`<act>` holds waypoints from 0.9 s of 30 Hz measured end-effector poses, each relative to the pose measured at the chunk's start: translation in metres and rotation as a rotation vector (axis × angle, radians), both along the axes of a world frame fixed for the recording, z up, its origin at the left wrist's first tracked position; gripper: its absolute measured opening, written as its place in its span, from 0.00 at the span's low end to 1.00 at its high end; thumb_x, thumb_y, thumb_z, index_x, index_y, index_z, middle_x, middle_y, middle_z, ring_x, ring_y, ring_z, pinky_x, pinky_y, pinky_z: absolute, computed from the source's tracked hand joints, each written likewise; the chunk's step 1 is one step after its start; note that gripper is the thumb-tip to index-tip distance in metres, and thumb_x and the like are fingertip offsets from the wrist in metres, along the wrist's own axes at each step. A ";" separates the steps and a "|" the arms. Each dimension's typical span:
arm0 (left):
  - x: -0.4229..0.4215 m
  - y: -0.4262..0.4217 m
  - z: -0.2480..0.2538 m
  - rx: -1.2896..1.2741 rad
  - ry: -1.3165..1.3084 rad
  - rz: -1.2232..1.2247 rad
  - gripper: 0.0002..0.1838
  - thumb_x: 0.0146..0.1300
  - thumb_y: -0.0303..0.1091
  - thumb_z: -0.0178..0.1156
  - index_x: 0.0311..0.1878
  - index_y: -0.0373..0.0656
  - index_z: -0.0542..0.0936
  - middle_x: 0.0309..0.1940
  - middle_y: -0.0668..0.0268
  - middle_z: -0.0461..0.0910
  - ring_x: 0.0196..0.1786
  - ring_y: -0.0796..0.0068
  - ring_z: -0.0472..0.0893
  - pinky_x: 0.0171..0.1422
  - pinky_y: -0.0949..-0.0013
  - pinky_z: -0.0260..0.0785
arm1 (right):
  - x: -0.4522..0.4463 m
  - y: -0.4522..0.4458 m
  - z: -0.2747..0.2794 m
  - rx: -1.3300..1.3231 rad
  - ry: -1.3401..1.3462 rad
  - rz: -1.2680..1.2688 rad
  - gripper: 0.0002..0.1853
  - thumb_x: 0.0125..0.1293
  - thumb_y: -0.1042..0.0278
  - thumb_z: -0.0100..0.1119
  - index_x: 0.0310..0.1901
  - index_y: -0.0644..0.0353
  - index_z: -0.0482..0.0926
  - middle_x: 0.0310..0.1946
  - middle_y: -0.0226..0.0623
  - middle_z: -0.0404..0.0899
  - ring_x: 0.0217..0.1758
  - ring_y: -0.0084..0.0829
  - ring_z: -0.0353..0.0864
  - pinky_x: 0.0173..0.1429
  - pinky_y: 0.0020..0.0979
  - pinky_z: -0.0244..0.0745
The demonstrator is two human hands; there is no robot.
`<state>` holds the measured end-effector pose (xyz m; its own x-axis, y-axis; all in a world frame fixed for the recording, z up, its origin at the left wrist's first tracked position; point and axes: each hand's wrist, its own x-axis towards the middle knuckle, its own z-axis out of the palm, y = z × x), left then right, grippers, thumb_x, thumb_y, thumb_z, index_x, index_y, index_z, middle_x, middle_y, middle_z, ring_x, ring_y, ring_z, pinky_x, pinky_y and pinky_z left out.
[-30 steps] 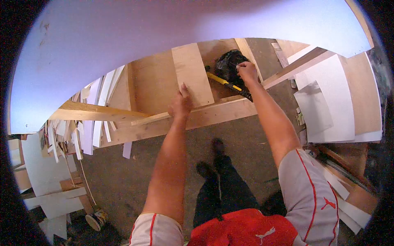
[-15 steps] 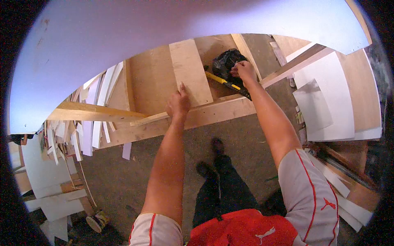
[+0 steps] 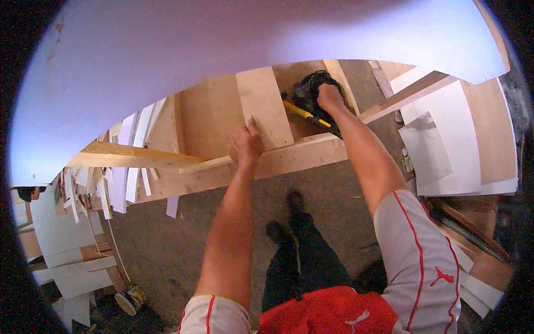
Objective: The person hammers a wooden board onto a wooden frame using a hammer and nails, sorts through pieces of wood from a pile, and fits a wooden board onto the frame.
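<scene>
My left hand [image 3: 246,146] is at the near edge of a pale plywood strip [image 3: 264,106], with one digit raised and the other fingers curled in. Whatever it may hold is hidden. My right hand [image 3: 330,98] reaches into a crumpled black plastic bag [image 3: 306,91], and its fingertips are out of sight there. Just left of that wrist lies a hammer with a yellow and black handle [image 3: 303,112]. The strip and the bag rest on a wooden frame with a plywood panel [image 3: 208,117].
A large white panel [image 3: 139,50] overhangs the far side. Offcut strips [image 3: 130,156] crowd the left. White sheets [image 3: 445,133] lean at the right, and a paint bucket [image 3: 130,300] lies at lower left. A timber bar [image 3: 133,154] crosses the frame's left end.
My right hand has gone deeper into the black bag; a thin pale item seen at its fingertips before is now hidden. The left hand stays by the plywood strip. The view has tilted slightly.
</scene>
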<state>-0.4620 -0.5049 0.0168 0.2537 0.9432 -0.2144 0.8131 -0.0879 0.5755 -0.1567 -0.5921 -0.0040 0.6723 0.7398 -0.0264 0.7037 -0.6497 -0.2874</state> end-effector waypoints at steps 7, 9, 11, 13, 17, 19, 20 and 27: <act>0.002 -0.001 0.020 -0.056 0.094 -0.011 0.38 0.74 0.67 0.39 0.47 0.41 0.88 0.47 0.44 0.85 0.53 0.39 0.83 0.57 0.43 0.72 | -0.003 0.023 -0.019 0.047 -0.070 -0.044 0.19 0.70 0.64 0.44 0.37 0.67 0.84 0.43 0.61 0.83 0.50 0.61 0.84 0.54 0.57 0.78; 0.002 -0.002 0.017 -0.059 0.119 -0.004 0.39 0.74 0.67 0.38 0.48 0.42 0.88 0.48 0.45 0.85 0.53 0.40 0.83 0.57 0.43 0.72 | -0.009 0.023 -0.017 0.075 -0.065 -0.044 0.20 0.71 0.65 0.41 0.37 0.68 0.84 0.43 0.61 0.83 0.49 0.61 0.83 0.54 0.58 0.77; 0.003 -0.005 0.017 -0.053 0.139 0.016 0.39 0.74 0.68 0.37 0.49 0.43 0.87 0.49 0.46 0.85 0.54 0.40 0.83 0.58 0.43 0.73 | -0.012 0.021 -0.011 0.115 -0.042 -0.046 0.17 0.69 0.67 0.45 0.37 0.68 0.83 0.43 0.60 0.84 0.49 0.61 0.83 0.54 0.58 0.77; 0.005 -0.004 0.008 -0.074 0.128 0.028 0.39 0.74 0.68 0.37 0.49 0.43 0.87 0.49 0.46 0.85 0.54 0.40 0.83 0.58 0.42 0.73 | -0.012 0.014 -0.010 0.130 -0.036 -0.064 0.13 0.67 0.68 0.50 0.37 0.69 0.83 0.42 0.59 0.84 0.49 0.61 0.84 0.54 0.58 0.77; 0.006 0.001 0.001 -0.104 0.098 0.002 0.40 0.74 0.69 0.37 0.50 0.42 0.87 0.51 0.46 0.85 0.55 0.40 0.83 0.59 0.41 0.72 | -0.004 0.008 -0.009 0.207 0.028 -0.125 0.09 0.63 0.70 0.62 0.38 0.68 0.83 0.41 0.57 0.85 0.48 0.59 0.84 0.52 0.56 0.78; 0.006 0.002 -0.006 -0.125 0.111 0.019 0.41 0.74 0.69 0.36 0.50 0.42 0.87 0.51 0.46 0.85 0.55 0.39 0.82 0.59 0.42 0.72 | 0.008 0.003 -0.017 0.291 0.170 -0.182 0.10 0.63 0.69 0.64 0.40 0.67 0.84 0.41 0.56 0.86 0.48 0.58 0.85 0.53 0.55 0.79; 0.007 0.003 -0.010 -0.135 0.117 0.025 0.41 0.74 0.69 0.35 0.51 0.42 0.87 0.51 0.46 0.85 0.55 0.39 0.82 0.59 0.42 0.72 | 0.015 0.002 -0.026 0.336 0.277 -0.222 0.10 0.63 0.68 0.64 0.41 0.67 0.84 0.41 0.56 0.86 0.49 0.58 0.85 0.53 0.54 0.79; 0.003 0.010 -0.038 -0.140 -0.030 0.004 0.42 0.74 0.69 0.33 0.54 0.41 0.85 0.52 0.45 0.84 0.56 0.39 0.82 0.61 0.42 0.71 | -0.010 -0.007 0.009 0.134 0.062 -0.070 0.11 0.64 0.76 0.56 0.45 0.66 0.85 0.46 0.57 0.85 0.54 0.55 0.84 0.54 0.51 0.80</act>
<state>-0.4591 -0.4946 -0.0208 0.2581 0.9056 -0.3365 0.7956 -0.0016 0.6058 -0.1666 -0.5995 0.0055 0.7226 0.6908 0.0265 0.6362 -0.6495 -0.4165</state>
